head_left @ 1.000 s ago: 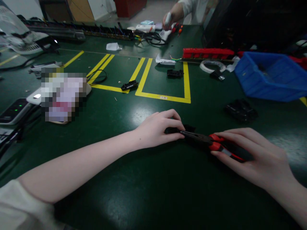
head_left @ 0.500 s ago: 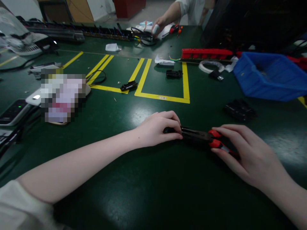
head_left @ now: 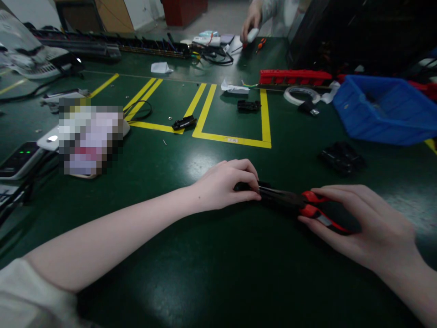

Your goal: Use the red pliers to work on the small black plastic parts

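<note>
My left hand (head_left: 230,186) is closed around a small black part (head_left: 264,187), pinching it just above the green tabletop; the fingers hide most of it. My right hand (head_left: 370,223) grips the red handles of a pair of long-nose pliers (head_left: 309,204). The handles are spread a little apart, and the dark jaws point left, reaching the black part by my left fingertips. Exactly what the jaw tips touch cannot be made out. Similar small black parts lie beyond my hands, one on a yellow line (head_left: 184,122) and one inside a taped rectangle (head_left: 248,105).
A blue bin (head_left: 382,111) stands at the right, with black pieces (head_left: 342,157) in front of it and a tape roll (head_left: 301,95) beside it. A blurred-out phone (head_left: 92,146) lies at the left. Across the table, another person's hand (head_left: 251,25) holds a whitish object.
My right hand and the plier handles have shifted slightly right and down, and the handles look wider apart. My left hand stays nearly still. The other person's hand has moved right.
</note>
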`<state>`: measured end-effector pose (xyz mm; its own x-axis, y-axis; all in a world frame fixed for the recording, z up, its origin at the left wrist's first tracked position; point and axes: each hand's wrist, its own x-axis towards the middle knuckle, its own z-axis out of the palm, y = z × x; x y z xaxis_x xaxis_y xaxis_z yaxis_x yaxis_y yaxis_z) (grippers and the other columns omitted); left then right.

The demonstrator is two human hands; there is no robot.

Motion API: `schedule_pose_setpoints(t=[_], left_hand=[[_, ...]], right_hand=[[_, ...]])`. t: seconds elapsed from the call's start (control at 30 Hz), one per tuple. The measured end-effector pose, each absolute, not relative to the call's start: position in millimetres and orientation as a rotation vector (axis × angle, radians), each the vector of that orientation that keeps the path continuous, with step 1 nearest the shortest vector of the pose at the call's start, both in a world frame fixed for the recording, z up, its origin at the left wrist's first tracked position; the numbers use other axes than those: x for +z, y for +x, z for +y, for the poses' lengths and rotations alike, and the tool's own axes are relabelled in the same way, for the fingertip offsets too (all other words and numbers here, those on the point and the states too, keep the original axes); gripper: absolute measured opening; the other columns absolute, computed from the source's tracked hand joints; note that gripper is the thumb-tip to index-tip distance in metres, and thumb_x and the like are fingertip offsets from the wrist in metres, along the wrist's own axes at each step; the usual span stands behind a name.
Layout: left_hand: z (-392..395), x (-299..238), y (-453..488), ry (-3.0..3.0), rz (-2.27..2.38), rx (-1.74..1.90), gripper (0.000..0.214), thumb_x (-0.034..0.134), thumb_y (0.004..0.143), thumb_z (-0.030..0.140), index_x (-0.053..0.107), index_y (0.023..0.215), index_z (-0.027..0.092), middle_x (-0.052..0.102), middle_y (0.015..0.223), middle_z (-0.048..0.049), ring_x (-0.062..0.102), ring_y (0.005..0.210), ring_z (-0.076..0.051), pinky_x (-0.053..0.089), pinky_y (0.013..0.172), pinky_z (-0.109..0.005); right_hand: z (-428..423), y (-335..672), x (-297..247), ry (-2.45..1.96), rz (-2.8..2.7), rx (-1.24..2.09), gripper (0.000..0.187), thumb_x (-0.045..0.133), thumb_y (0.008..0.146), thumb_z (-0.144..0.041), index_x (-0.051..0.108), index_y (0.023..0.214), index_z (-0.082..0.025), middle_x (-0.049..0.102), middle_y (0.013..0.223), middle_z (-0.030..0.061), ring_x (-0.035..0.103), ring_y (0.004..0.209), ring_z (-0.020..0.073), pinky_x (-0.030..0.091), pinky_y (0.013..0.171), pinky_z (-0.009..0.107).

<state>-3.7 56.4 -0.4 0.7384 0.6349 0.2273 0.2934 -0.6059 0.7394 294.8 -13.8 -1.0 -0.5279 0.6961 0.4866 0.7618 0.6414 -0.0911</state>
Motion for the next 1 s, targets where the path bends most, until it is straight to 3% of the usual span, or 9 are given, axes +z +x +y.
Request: schedule_pose_setpoints(t=[0.4, 0.77, 1.0], left_hand=[[57.0, -1.0, -5.2, 2.24, 0.69, 0.603, 0.008, 0.07, 0.096, 0.025, 0.074, 0.097, 0.018, 0.065, 0.115, -0.0055, 0.066, 0.104, -0.019, 0.054, 0.09, -0.034], [57.2, -0.6, -7.3, 2.332, 0.678, 0.558, 0.022, 0.076, 0.092, 0.025, 0.069, 0.111, 0.018, 0.067, 0.119, -0.0071, 0.065, 0.11, -0.023, 0.051, 0.097, -0.041], [58.1, -0.4, -8.0, 2.265, 0.63, 0.57, 0.014, 0.071, 0.095, 0.022, 0.068, 0.108, 0.017, 0.069, 0.118, -0.0079, 0.065, 0.113, -0.022, 0.052, 0.099, -0.039]], right_hand=[[-17.5, 297.0, -2.4, -1.203, -2.397, -0.028, 0.033, 0.067, 0.093, -0.041, 0.061, 0.125, -0.032, 0.074, 0.107, 0.0084, 0.073, 0.085, 0.0306, 0.059, 0.067, 0.047], [-15.4, 298.9, -2.8, -1.222, -2.358, 0.083, 0.027, 0.064, 0.096, -0.045, 0.061, 0.119, -0.03, 0.073, 0.101, 0.0083, 0.073, 0.081, 0.0282, 0.06, 0.064, 0.045], [-14.8, 301.5, -8.0, -1.228, -2.346, 0.125, 0.03, 0.066, 0.095, -0.044, 0.061, 0.122, -0.031, 0.073, 0.104, 0.0076, 0.073, 0.084, 0.0288, 0.061, 0.067, 0.046]])
